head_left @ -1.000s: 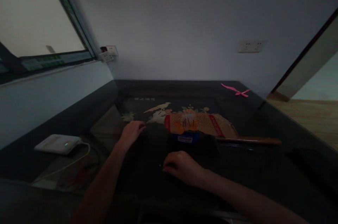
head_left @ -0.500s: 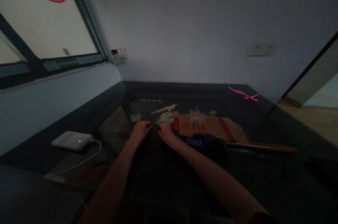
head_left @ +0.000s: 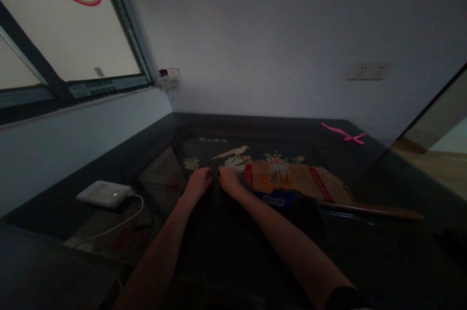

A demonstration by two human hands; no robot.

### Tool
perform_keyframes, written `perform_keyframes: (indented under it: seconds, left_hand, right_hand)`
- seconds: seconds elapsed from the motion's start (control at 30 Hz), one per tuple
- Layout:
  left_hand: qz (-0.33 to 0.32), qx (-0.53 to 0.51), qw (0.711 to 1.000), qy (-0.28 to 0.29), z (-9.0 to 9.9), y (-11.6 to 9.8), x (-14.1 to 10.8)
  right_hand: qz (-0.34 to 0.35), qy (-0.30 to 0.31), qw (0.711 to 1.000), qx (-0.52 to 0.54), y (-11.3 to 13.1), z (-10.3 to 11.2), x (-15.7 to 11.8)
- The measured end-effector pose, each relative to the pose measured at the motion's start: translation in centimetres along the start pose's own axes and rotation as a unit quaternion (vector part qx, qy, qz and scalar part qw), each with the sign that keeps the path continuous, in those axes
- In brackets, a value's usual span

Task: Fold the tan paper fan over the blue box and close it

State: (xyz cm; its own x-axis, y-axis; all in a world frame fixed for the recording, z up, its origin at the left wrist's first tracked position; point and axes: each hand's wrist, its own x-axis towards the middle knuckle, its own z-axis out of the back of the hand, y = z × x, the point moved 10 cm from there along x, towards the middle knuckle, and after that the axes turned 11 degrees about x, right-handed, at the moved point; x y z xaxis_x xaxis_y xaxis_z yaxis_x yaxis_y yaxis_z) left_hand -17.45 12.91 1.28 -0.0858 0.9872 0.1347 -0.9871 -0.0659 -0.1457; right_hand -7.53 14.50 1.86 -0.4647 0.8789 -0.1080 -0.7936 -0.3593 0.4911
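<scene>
Both of my hands are over the dark tabletop, close together, with only a narrow gap between them. My left hand (head_left: 200,181) is closed, its fingers curled and the thumb side turned toward the other hand. My right hand (head_left: 229,181) is closed too, fingertips pinched inward. Whatever lies between the fingers is too small and dark to make out. Beside my right wrist is a tan, spotted flat piece (head_left: 301,181) with red bands and several thin dark sticks on it. A blue-and-black packet (head_left: 279,199) lies just beyond my right forearm.
A brown wooden stick (head_left: 386,210) points right from the tan piece. A white power bank (head_left: 105,194) with a white cable (head_left: 109,227) is at left. A pink ribbon (head_left: 352,138) lies at the far right. Behind the table (head_left: 255,122) stands a wall (head_left: 262,47).
The whole view has shifted slightly, so things appear a little further right. My hands have come closer together and remain closed.
</scene>
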Motion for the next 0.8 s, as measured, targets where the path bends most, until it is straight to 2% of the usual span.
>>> perform_keyframes:
  seconds: [0.4, 0.67, 0.8]
  left_hand:
    - [0.001, 0.009, 1.0, -0.013, -0.3, 0.3, 0.2]
    - [-0.018, -0.003, 0.999, -0.03, -0.5, 0.1, 0.4]
    - [-0.014, -0.013, 0.999, -0.049, -0.2, 0.0, 0.4]
  right_hand:
    - [0.003, -0.036, 0.999, 0.036, -0.9, 0.1, 0.2]
    - [0.088, -0.026, 0.993, 0.071, 0.0, 0.1, -1.3]
    - [0.158, -0.028, 0.983, 0.093, 1.0, 0.6, -3.9]
